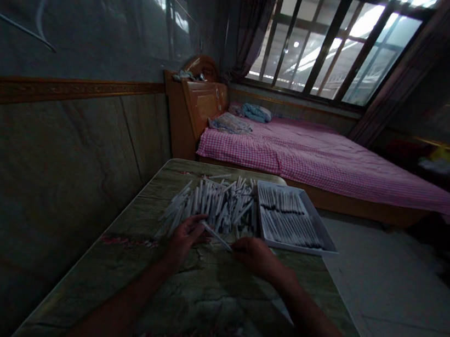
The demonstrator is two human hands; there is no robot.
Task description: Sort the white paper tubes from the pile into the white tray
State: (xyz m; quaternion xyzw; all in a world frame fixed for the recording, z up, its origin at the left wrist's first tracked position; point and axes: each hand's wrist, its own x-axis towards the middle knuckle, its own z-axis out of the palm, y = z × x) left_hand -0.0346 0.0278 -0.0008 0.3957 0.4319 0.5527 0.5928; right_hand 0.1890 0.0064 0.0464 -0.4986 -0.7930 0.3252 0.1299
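Note:
Between my two hands a thin white pen-like stick (218, 237) slants down to the right. My left hand (189, 235) is closed on its upper left end, and my right hand (253, 253) pinches the lower right end. Just beyond lies a loose heap of similar white sticks (220, 204), some with dark parts. To the right of the heap, a shallow white box (323, 239) holds more sticks in two neat rows, with dark ends showing. The dim light hides what exactly the sticks are.
Everything rests on a marble-patterned table (191, 297) with light edges. A wall (63, 169) runs along the left. Past the table stands a bed (314, 152) with a pink checked sheet and wooden headboard (193, 114). Tiled floor (401, 280) shows at right.

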